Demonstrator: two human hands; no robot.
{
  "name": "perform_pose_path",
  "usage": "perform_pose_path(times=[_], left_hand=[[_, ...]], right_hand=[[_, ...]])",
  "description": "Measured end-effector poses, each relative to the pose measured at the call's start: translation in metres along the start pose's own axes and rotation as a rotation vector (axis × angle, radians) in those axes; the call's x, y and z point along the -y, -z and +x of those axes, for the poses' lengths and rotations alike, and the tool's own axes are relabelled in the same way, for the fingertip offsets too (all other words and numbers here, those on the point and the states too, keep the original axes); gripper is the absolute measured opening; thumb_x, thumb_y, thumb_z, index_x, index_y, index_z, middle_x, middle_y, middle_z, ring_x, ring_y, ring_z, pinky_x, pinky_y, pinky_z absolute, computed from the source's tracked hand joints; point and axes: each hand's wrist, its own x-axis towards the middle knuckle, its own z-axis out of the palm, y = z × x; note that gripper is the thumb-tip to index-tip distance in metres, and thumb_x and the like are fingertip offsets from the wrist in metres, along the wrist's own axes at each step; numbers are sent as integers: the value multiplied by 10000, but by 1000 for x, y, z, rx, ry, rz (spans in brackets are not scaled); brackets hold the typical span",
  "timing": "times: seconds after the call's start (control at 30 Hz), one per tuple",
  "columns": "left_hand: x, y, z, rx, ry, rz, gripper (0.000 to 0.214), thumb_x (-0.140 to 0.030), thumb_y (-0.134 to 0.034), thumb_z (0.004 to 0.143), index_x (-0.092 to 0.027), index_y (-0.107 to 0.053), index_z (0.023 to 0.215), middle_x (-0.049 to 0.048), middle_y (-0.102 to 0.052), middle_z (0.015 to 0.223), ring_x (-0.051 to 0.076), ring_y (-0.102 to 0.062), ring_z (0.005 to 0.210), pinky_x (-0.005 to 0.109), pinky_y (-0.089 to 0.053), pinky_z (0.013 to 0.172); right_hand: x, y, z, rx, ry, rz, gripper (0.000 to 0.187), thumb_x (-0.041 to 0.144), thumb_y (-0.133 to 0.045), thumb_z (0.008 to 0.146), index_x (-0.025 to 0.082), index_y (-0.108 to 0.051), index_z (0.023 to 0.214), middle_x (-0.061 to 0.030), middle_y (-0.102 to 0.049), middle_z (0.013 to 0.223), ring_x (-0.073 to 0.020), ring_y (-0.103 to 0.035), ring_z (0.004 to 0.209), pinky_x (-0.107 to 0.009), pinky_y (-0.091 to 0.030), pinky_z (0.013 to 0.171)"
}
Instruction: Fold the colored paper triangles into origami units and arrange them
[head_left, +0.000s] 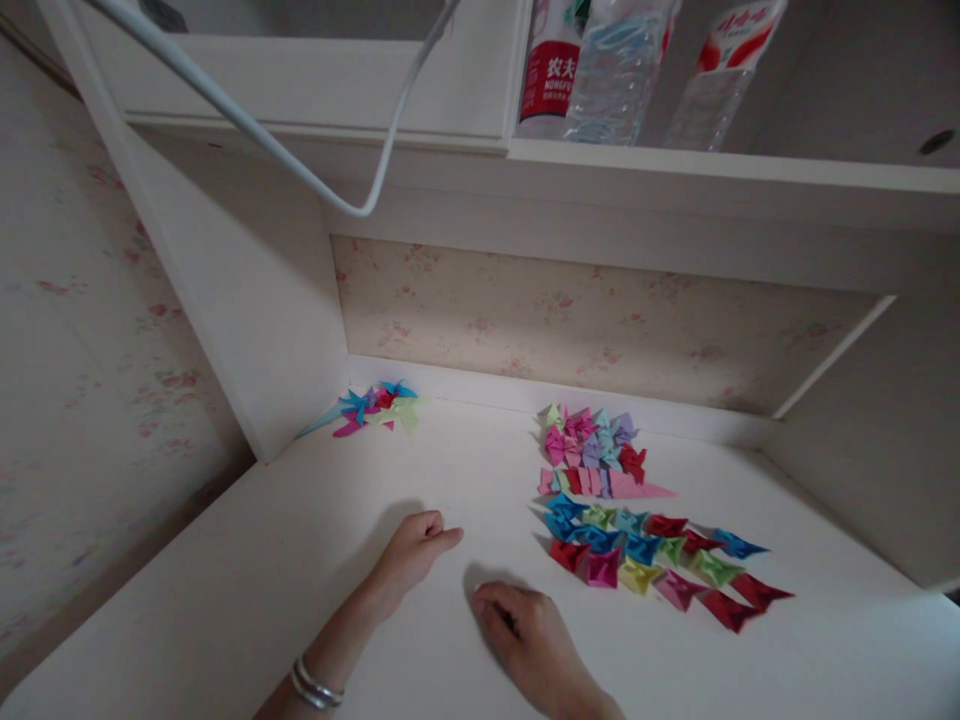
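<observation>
My left hand (pixel 412 556) rests on the white desk (pixel 247 590), fingers loosely curled, index finger pointing right, holding nothing visible. A silver bracelet (pixel 315 687) circles its wrist. My right hand (pixel 529 640) lies palm down just to the right, fingers curled under; what is beneath them is hidden. Right of both hands lie rows of small folded paper pieces (pixel 652 565) in red, blue, green and pink. Behind them sits a tighter cluster of pink and purple folded pieces (pixel 596 450).
Another small pile of folded paper (pixel 375 407) lies in the desk's back left corner by a white side panel (pixel 247 300). A shelf (pixel 675 170) above carries plastic bottles (pixel 611 65). A white cable (pixel 255 130) hangs across the top left.
</observation>
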Motion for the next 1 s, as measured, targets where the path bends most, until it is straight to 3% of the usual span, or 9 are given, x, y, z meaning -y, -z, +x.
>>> perform_pose_path(times=[0.27, 0.43, 0.53, 0.67, 0.83, 1.0], left_hand=[[3, 0, -1, 0, -39, -17, 414, -416, -613, 731, -216, -278, 593, -102, -233, 519, 69, -233, 482, 212, -163, 475], [4, -3, 2, -12, -92, 78, 404, -398, -592, 744, -217, -273, 576, -89, -230, 551, 84, -234, 528, 224, -189, 496], [8, -4, 7, 9, -107, 127, 382, -371, -581, 749, -216, -281, 570, -84, -236, 553, 89, -247, 534, 231, -196, 506], [15, -6, 14, -17, -132, 227, 382, -335, -572, 750, -211, -277, 540, -77, -259, 539, 93, -270, 542, 237, -204, 525], [21, -8, 17, -12, -113, 316, 365, -338, -538, 774, -212, -292, 535, -71, -272, 526, 98, -277, 526, 244, -199, 513], [28, -10, 29, 7, -65, 348, 396, -339, -577, 729, -212, -291, 488, -57, -300, 487, 109, -315, 515, 260, -218, 516]], right_hand=[[-1, -3, -3, -35, -32, 147, 257, 376, -458, 904, 230, -669, 892, 7, -611, 680, -126, -515, 592, -225, -356, 553], [-9, -4, 23, -87, -311, 696, 287, 439, -548, 815, 181, -641, 898, 84, -338, 461, -83, -266, 413, -217, -177, 399], [-3, 2, 68, -177, -379, 812, 306, 421, -527, 806, 156, -609, 936, 97, -328, 455, -79, -261, 397, -205, -198, 382], [10, -1, 152, -118, -236, 436, 313, 346, -404, 848, 142, -600, 982, 44, -487, 573, -87, -385, 428, -200, -309, 403], [16, -32, 250, -99, -102, 184, 216, 233, -458, 832, 173, -659, 879, -24, -651, 808, -129, -577, 674, -245, -453, 647], [32, -63, 312, -104, 59, -104, 208, 208, -517, 802, 185, -682, 926, -75, -597, 1162, -220, -562, 1009, -332, -445, 867]])
